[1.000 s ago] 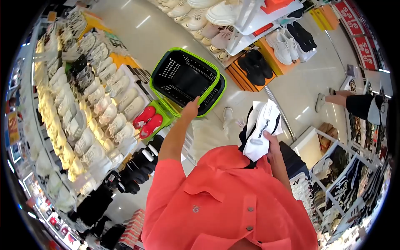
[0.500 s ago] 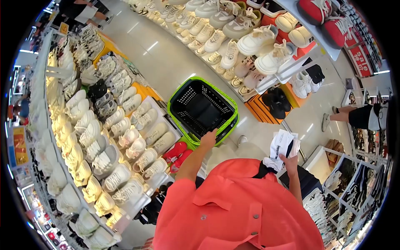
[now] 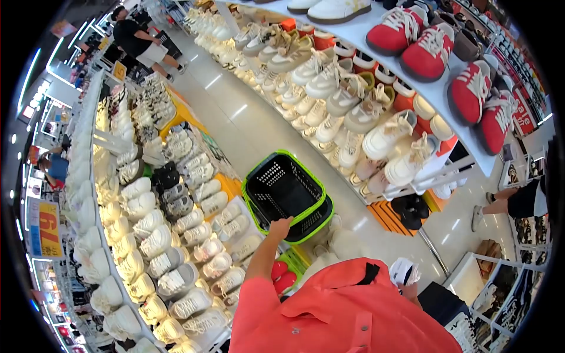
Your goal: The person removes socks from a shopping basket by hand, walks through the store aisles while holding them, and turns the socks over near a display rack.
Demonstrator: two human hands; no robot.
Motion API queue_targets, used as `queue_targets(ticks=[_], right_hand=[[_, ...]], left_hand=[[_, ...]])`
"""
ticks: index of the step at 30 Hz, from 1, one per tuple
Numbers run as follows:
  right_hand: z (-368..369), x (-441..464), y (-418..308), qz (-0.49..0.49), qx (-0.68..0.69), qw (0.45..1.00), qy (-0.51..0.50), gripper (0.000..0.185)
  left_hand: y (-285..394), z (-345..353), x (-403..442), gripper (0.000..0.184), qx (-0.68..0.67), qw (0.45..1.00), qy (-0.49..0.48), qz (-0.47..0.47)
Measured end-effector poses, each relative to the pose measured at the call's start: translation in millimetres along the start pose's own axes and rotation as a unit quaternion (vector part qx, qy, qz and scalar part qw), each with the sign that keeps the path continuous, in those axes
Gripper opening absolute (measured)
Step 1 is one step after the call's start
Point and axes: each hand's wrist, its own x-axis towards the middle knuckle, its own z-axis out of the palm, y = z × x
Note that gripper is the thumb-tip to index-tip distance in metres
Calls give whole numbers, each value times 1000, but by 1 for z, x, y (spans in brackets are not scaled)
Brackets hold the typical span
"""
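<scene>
My left hand (image 3: 281,227) is closed on the green rim at the near side of a black basket (image 3: 285,187). Pierced black walls and a bright green edge mark the basket, and a second black basket seems to sit under it. At the right of my coral shirt, my right hand (image 3: 410,290) holds a white packet (image 3: 404,272) with dark parts, partly hidden by the shirt. Red shoes (image 3: 283,277) lie beside my left forearm.
Shelves of pale shoes (image 3: 176,247) run along the left. Another rack with red shoes (image 3: 469,91) stands at the upper right. Between them runs a tiled aisle (image 3: 229,106). A person in black (image 3: 134,38) stands at its far end; another person's legs (image 3: 500,203) show at the right.
My view has turned and shifted toward the aisle, bringing more of both shoe racks and the far person into sight. The packet has sunk lower behind my shirt. My left hand has stayed on the basket.
</scene>
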Motion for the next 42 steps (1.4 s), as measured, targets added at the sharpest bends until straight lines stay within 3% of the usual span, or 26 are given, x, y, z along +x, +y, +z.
queue_targets(ticks=[2,3,5,7,8,9,12,13,18,20,24,26,28,31,34,38,40,41,42], right_hand=[[7,34,40,-6,-171,983,-67,52],[14,51,45,-10,-172,983,-66,52],[22,74,51,16,-403,912,-74,58],[23,73,11,67,-312,945,-68,60],[24,85,32,42,-382,921,-70,60],[25,90,22,67,-279,955,-73,59],[35,73,-90,97,-254,958,-90,57],[32,80,-42,72,-317,945,-20,53],[48,47,-86,121,-349,928,-58,47],[66,48,-107,141,-243,957,-73,44],[100,45,-138,188,-383,900,-89,42],[114,37,-149,233,-381,888,-106,45],[126,44,-143,194,-390,897,-70,44],[143,51,-132,195,-397,891,-99,40],[179,59,-169,208,-366,900,-117,38],[203,66,-195,228,-365,893,-131,36],[214,70,-207,248,-295,916,-113,37],[216,73,-209,288,-325,892,-124,38],[219,73,-209,236,-299,917,-118,40]], left_hand=[[-5,-10,5,42,4,1000,-6,-13],[-6,-10,10,43,-16,999,12,-37],[-10,-8,22,45,-23,996,21,-84],[-18,-6,29,43,6,994,78,-78],[-27,-3,36,43,-1,995,87,-54],[-26,-14,40,44,2,996,76,-51],[-35,-13,60,47,3,996,47,-76],[-39,-13,73,47,-3,996,46,-78],[-59,-6,107,53,32,997,-17,-75],[-73,5,125,53,21,996,-36,-79],[-98,13,163,51,-1,993,-70,-98],[-107,18,186,49,-4,993,-59,-106],[-121,32,214,46,-29,990,-58,-123],[-149,36,250,45,-32,989,-31,-139],[-177,49,282,46,-27,989,13,-148],[-204,24,306,54,22,990,54,-128],[-211,6,309,58,-12,990,46,-134],[-215,-3,305,60,-8,992,41,-123],[-221,-17,302,61,0,993,39,-113]])
